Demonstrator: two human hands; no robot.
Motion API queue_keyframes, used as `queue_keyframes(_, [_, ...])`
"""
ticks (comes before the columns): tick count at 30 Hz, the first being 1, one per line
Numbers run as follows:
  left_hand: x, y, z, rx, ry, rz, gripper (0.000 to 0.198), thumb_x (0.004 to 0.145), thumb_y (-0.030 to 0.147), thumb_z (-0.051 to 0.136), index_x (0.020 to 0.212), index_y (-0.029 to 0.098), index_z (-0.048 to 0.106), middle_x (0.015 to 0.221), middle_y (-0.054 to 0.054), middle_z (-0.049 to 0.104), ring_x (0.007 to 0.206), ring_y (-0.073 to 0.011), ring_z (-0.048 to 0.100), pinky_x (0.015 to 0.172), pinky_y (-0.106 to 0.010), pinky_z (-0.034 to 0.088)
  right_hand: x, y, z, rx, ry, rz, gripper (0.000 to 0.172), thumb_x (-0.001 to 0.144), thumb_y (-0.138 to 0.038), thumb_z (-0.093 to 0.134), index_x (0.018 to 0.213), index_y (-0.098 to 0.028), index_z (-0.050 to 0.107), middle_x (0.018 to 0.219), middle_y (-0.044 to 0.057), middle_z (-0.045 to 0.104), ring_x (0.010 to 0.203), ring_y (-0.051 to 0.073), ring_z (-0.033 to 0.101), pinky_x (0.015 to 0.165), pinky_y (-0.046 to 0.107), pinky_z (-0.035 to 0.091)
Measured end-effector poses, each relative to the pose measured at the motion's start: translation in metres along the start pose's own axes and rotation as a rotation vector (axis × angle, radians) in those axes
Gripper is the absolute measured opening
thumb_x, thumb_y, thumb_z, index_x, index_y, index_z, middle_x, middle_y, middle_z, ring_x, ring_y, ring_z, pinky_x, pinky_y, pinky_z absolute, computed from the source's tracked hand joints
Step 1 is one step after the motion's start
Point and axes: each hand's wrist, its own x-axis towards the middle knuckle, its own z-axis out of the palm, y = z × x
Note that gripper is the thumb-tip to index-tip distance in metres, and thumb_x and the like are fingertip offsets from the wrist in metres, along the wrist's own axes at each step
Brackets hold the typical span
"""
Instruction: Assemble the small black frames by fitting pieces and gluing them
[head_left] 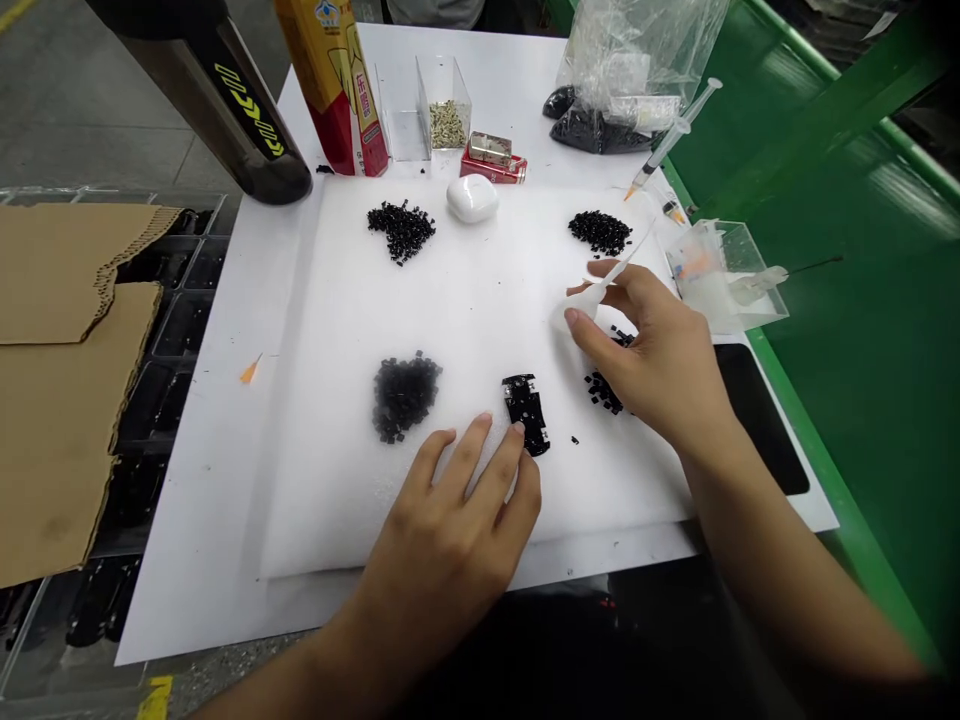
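My right hand [645, 350] pinches a white plastic dropper [592, 297] between thumb and fingers, its thin tip pointing up and to the right. Below that hand lies a scattered pile of small black chips [604, 392]. My left hand [457, 520] rests on the white foam sheet [465, 300], fingers spread and holding nothing. Its fingertips sit next to a flat black piece [526, 412] with a glossy, patchy surface. Further left lies a heap of black cubes [405, 396]. Two mounds of black granules [401, 230] [600, 232] lie near the sheet's far edge.
A white egg-shaped case [472, 198], a syringe [664, 145], a clear box of pale bits [446, 105], a yellow-red can [334, 85] and a bag of black granules [600, 130] stand beyond the sheet. A dark bottle [225, 100] and torn cardboard [60, 380] lie left.
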Motion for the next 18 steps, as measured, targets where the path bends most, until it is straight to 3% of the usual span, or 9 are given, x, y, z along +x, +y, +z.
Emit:
queue_keyframes(2, [0.001, 0.002, 0.000, 0.009, 0.000, 0.002, 0.035, 0.098, -0.001, 0.040, 0.115, 0.007, 0.069, 0.131, -0.018, 0.069, 0.121, -0.0411, 0.066, 0.087, -0.057, 0.063, -0.002, -0.002, 0.000, 0.059, 0.050, -0.024, 0.032, 0.094, -0.038, 0.065, 0.123, -0.025, 0.065, 0.118, 0.007, 0.073, 0.107, 0.027, 0.070, 0.084, 0.041, 0.057])
queue_keyframes(5, [0.000, 0.005, 0.002, 0.013, 0.000, -0.023, 0.035, 0.097, -0.003, 0.041, 0.115, 0.007, 0.069, 0.133, -0.017, 0.068, 0.122, -0.0404, 0.065, 0.089, -0.057, 0.062, -0.015, -0.012, -0.008, 0.214, 0.256, -0.016, 0.035, 0.097, -0.039, 0.061, 0.128, -0.024, 0.066, 0.103, 0.006, 0.071, 0.090, 0.022, 0.071, 0.081, 0.043, 0.058])
queue_keyframes(7, [-0.003, 0.006, 0.004, -0.009, 0.002, -0.058, 0.032, 0.097, -0.004, 0.043, 0.115, 0.007, 0.068, 0.135, -0.016, 0.067, 0.126, -0.0396, 0.063, 0.094, -0.056, 0.060, -0.033, -0.022, -0.016, 0.386, 0.377, 0.066, 0.034, 0.100, -0.042, 0.057, 0.124, -0.023, 0.070, 0.081, 0.003, 0.065, 0.067, 0.018, 0.066, 0.066, 0.041, 0.057])
queue_keyframes(9, [-0.007, 0.005, 0.007, -0.082, 0.011, -0.101, 0.031, 0.098, -0.003, 0.047, 0.119, 0.008, 0.067, 0.139, -0.014, 0.064, 0.132, -0.0374, 0.059, 0.101, -0.055, 0.056, -0.054, -0.030, -0.023, 0.566, 0.420, 0.227, 0.029, 0.099, -0.043, 0.057, 0.100, -0.022, 0.076, 0.061, -0.002, 0.052, 0.047, 0.014, 0.050, 0.044, 0.034, 0.045])
queue_keyframes(11, [-0.011, 0.004, 0.009, -0.205, 0.037, -0.162, 0.031, 0.098, -0.001, 0.050, 0.123, 0.010, 0.065, 0.142, -0.010, 0.063, 0.138, -0.0328, 0.054, 0.108, -0.051, 0.051, -0.076, -0.034, -0.025, 0.688, 0.463, 0.406, 0.024, 0.093, -0.041, 0.064, 0.078, -0.022, 0.071, 0.052, -0.004, 0.040, 0.040, 0.011, 0.036, 0.036, 0.029, 0.031])
queue_keyframes(13, [-0.012, 0.002, 0.011, -0.330, 0.068, -0.235, 0.032, 0.098, -0.002, 0.050, 0.125, 0.011, 0.063, 0.142, -0.006, 0.064, 0.141, -0.0270, 0.051, 0.112, -0.047, 0.046, -0.094, -0.033, -0.022, 0.796, 0.522, 0.521, 0.018, 0.082, -0.033, 0.071, 0.072, -0.025, 0.060, 0.052, -0.006, 0.037, 0.043, 0.012, 0.034, 0.036, 0.029, 0.030])
queue_keyframes(15, [-0.011, 0.002, 0.013, -0.412, 0.104, -0.297, 0.035, 0.098, -0.003, 0.047, 0.127, 0.011, 0.062, 0.138, -0.004, 0.067, 0.140, -0.0222, 0.052, 0.114, -0.043, 0.044, -0.107, -0.030, -0.015, 0.905, 0.525, 0.531, 0.022, 0.078, -0.028, 0.070, 0.069, -0.026, 0.050, 0.053, -0.007, 0.033, 0.045, 0.013, 0.034, 0.039, 0.029, 0.034])
queue_keyframes(18, [-0.008, 0.002, 0.014, -0.467, 0.141, -0.366, 0.041, 0.097, -0.005, 0.047, 0.134, 0.010, 0.057, 0.129, -0.005, 0.071, 0.136, -0.0189, 0.055, 0.113, -0.039, 0.045, -0.116, -0.025, -0.002, 0.977, 0.499, 0.390, 0.035, 0.080, -0.023, 0.064, 0.062, -0.023, 0.034, 0.053, -0.007, 0.020, 0.045, 0.010, 0.024, 0.041, 0.027, 0.030])
